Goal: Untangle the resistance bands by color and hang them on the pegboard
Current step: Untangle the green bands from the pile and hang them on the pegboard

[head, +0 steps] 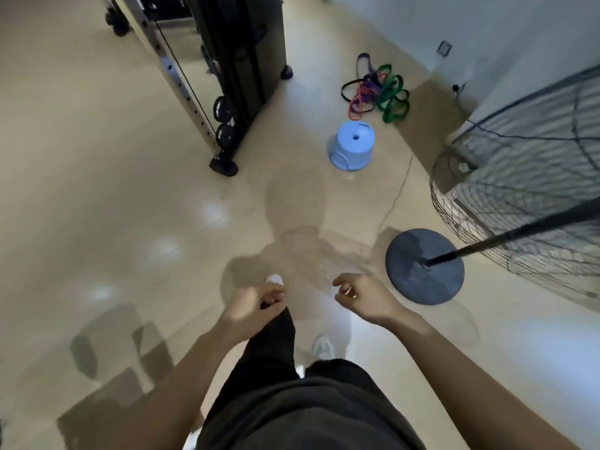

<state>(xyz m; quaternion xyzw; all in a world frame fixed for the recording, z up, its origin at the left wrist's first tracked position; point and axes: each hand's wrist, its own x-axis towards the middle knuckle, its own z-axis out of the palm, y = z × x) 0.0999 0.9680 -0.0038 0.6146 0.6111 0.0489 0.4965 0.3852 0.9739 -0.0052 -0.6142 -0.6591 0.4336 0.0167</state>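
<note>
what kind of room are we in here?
Probably a small gym or workout room: a cable machine with pulleys, a tangled pile of resistance bands, and a pedestal fan standing nearby.

dark top (308, 417), black trousers (269, 345), white shoes (323, 347)

I list, on the beige floor (97, 177):
- Tangled resistance bands (376, 89), green, purple, orange and black, near the far wall.
- Blue plastic stool (352, 146), just in front of them.
- Pedestal fan (519, 177), right.
- Cable machine (233, 76), left.
- Left hand (256, 303) and right hand (363, 298), loosely curled, holding nothing.
</note>
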